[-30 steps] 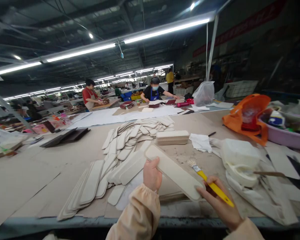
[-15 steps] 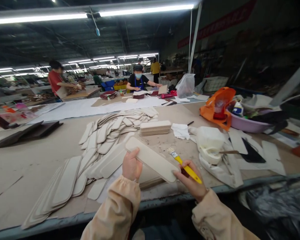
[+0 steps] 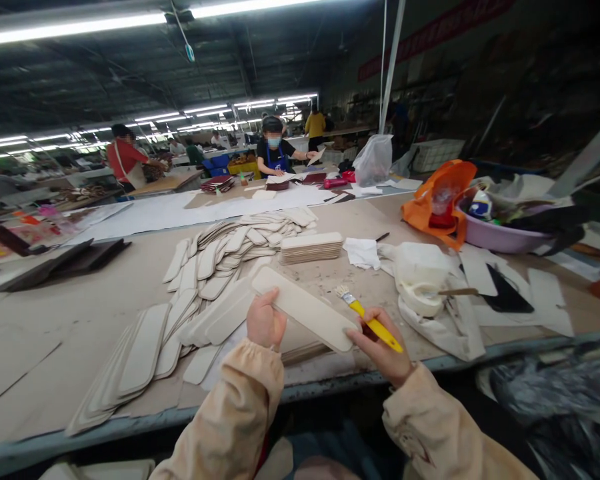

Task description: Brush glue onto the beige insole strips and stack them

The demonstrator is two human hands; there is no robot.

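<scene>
A long beige strip with rounded ends [image 3: 305, 308] is held above the table's near edge between both hands. My left hand [image 3: 264, 325] pinches its far-left end. My right hand [image 3: 380, 350] supports its near-right end and also grips a yellow-handled brush [image 3: 370, 319], bristles pointing up and left. Below the strip lies a low stack of similar strips [image 3: 300, 343]. Several more beige strips [image 3: 215, 280] fan out in overlapping rows to the left.
A neat stack of strips [image 3: 311, 247], a white cloth [image 3: 362, 253] and a white tub with a stick in it [image 3: 423, 283] lie ahead. An orange bag [image 3: 437, 200] and purple basin [image 3: 495, 237] stand at right. Other people work at far tables.
The view has dropped and swung right, showing more of my sleeves and the table edge. Both hands keep the same hold on the strip and brush.
</scene>
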